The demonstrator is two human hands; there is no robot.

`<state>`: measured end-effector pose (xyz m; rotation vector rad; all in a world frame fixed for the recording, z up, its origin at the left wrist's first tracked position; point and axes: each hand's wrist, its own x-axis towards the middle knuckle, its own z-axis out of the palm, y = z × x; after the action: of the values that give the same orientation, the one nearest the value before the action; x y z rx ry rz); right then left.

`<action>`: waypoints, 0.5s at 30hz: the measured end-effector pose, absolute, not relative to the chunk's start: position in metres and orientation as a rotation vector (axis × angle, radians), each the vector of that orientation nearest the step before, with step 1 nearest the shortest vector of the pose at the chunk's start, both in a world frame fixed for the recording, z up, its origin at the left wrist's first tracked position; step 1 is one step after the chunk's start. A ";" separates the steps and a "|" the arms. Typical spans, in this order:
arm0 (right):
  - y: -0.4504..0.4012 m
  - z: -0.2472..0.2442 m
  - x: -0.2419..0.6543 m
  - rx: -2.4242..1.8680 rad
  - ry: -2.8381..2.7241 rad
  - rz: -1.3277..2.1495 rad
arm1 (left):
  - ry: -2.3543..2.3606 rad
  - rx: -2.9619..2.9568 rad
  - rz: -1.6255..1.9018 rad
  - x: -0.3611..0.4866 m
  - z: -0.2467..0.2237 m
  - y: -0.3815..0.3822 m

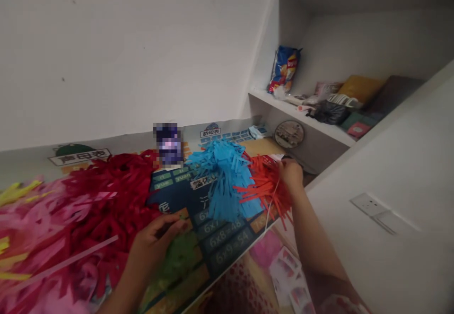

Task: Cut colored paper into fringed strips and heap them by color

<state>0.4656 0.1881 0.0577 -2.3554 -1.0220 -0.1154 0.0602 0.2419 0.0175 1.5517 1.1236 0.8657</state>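
Fingers: left hand (156,243) pinched narrowly at lower centre, anything held too small to tell; right hand (291,174) closed on the orange-red paper fringe (264,188), right of centre.
Risk: a hard pull could tear its thin strips.

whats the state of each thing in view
left hand, pinching a small green bit
right hand, gripping the top of an orange-red paper fringe
blue paper fringe, bunched on the printed mat
crimson paper strips, loosely heaped
Lay's crisp bag, leaning upright on the white shelf
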 end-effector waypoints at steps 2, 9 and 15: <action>0.178 0.047 0.491 -2.455 -0.916 -0.062 | 1.126 1.546 0.831 0.062 0.017 0.240; 0.150 0.012 0.497 -2.377 -0.728 0.035 | 1.127 1.509 0.821 0.062 0.011 0.245; 0.121 0.017 0.471 -2.082 -0.571 0.100 | 1.151 1.363 0.854 0.063 0.019 0.241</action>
<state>0.4712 0.1208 0.0167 -2.0817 -0.5712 0.1001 0.0631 0.2406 0.0194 1.3635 1.1507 0.8543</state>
